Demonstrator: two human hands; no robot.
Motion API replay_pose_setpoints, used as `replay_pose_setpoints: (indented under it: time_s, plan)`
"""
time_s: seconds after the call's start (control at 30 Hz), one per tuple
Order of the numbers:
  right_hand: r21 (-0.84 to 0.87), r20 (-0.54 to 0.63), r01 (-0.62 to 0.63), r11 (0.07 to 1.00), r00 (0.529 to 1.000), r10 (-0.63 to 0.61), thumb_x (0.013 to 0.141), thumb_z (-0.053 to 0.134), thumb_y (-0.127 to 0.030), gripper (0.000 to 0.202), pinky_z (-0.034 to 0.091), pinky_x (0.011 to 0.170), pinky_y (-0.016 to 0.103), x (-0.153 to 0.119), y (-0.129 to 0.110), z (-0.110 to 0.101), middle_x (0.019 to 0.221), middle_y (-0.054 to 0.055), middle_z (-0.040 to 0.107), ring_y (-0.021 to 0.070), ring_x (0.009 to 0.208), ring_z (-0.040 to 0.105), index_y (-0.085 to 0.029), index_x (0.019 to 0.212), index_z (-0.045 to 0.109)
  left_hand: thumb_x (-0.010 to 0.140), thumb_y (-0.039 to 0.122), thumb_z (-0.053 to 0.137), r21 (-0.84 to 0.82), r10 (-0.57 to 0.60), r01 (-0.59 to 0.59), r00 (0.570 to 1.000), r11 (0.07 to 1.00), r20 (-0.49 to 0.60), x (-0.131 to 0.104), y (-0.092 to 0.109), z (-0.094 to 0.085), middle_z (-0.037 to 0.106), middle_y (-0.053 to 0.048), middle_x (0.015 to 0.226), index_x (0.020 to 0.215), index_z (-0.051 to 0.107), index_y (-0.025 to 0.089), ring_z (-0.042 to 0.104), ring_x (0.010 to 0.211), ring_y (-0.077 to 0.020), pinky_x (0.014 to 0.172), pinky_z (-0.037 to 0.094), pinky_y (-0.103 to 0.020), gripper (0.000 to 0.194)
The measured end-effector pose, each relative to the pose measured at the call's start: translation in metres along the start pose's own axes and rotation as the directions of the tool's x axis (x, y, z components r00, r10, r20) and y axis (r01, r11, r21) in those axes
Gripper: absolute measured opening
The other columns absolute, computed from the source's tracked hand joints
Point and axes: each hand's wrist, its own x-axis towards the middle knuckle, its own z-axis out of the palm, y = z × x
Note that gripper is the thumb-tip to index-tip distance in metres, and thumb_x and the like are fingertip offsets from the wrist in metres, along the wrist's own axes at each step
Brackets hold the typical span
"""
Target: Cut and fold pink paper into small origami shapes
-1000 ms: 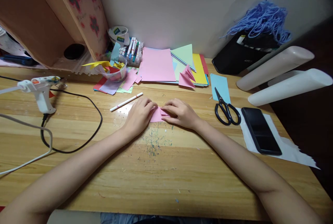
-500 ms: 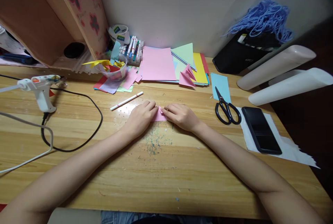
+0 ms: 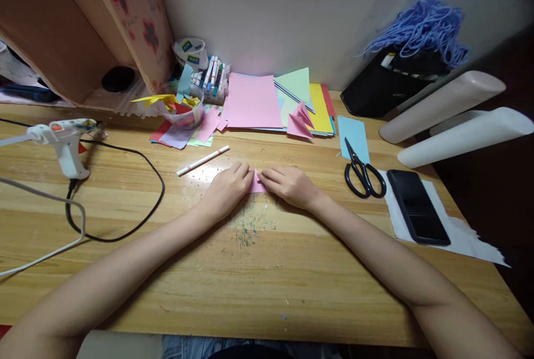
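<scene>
Both the left hand [image 3: 227, 189] and the right hand [image 3: 290, 185] are on a small bit of pink paper [image 3: 257, 186], flat on the tabletop [image 3: 233, 292] right in front of the person; fingers bunched narrow on each side, holding it at its left and right edges; there's a little folded flap by the right fingertips, but the fingers hide the rest, so can't tell the full shape; a white marker [image 3: 203, 161] lies just beyond the left hand; farther back, a folded pink piece [image 3: 299, 124] leans by a stack of colored sheets [image 3: 254, 102]; black scissors [image 3: 357, 168] sit off to the right, partly over some blue paper [image 3: 352, 129], with a phone [image 3: 418, 207] near them; glue gun [image 3: 69, 150] is well over on the left.
</scene>
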Motion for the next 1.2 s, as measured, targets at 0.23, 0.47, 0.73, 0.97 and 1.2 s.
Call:
replay_pose_setpoints:
  time_s: [0.23,0.47,0.73,0.97,1.2]
  plan:
    - [0.119,-0.038,-0.092,0.989,0.994,0.098,0.091,0.042,-0.018,0.023,0.049,0.069,0.028,-0.0020,-0.0035,0.0030,0.099,0.009,0.068,0.0172,0.086,0.061,-0.013,0.098,0.063,0.087,0.009,0.042,0.045,0.037,-0.037,0.999,0.998,-0.005,-0.0006,0.0002,0.0004,0.059,-0.009,0.087,0.096,0.056,0.009,0.053,0.080,-0.0195,0.063,0.045,-0.028,0.017]
    - [0.124,-0.037,-0.057,0.991,0.997,0.062,0.089,0.044,-0.016,0.022,0.052,0.070,0.030,-0.0038,-0.0030,0.0070,0.098,0.011,0.069,0.0190,0.085,0.063,-0.009,0.099,0.063,0.087,0.010,0.042,0.062,0.048,-0.049,0.999,0.997,0.008,-0.0001,0.0014,-0.0008,0.059,-0.008,0.085,0.096,0.057,0.009,0.054,0.078,-0.0205,0.058,0.045,-0.029,0.017]
    - [0.122,-0.070,-0.012,0.992,0.997,0.021,0.089,0.042,-0.013,0.023,0.053,0.068,0.031,-0.0019,-0.0019,0.0054,0.096,0.012,0.069,0.0186,0.081,0.063,-0.009,0.098,0.063,0.087,0.011,0.043,0.067,0.055,-0.054,0.998,0.996,-0.015,-0.0007,0.0008,0.0008,0.060,-0.008,0.084,0.091,0.057,0.010,0.054,0.078,-0.0200,0.059,0.044,-0.028,0.015]
    - [0.150,-0.046,-0.046,0.988,0.997,0.054,0.090,0.041,-0.014,0.024,0.052,0.070,0.031,-0.0010,-0.0032,0.0060,0.095,0.012,0.068,0.0186,0.083,0.062,-0.010,0.097,0.063,0.087,0.010,0.042,0.068,0.056,-0.053,0.998,0.996,-0.032,-0.0005,0.0018,0.0001,0.059,-0.008,0.082,0.089,0.057,0.009,0.054,0.076,-0.0200,0.057,0.044,-0.028,0.015]
    - [0.127,-0.009,-0.100,0.987,0.995,0.102,0.090,0.041,-0.015,0.023,0.050,0.067,0.030,-0.0001,-0.0064,0.0058,0.089,0.012,0.068,0.0187,0.079,0.059,-0.009,0.092,0.063,0.087,0.009,0.042,0.071,0.052,-0.048,0.997,0.996,-0.050,-0.0003,0.0018,0.0017,0.059,-0.008,0.082,0.091,0.058,0.010,0.054,0.076,-0.0196,0.056,0.043,-0.027,0.017]
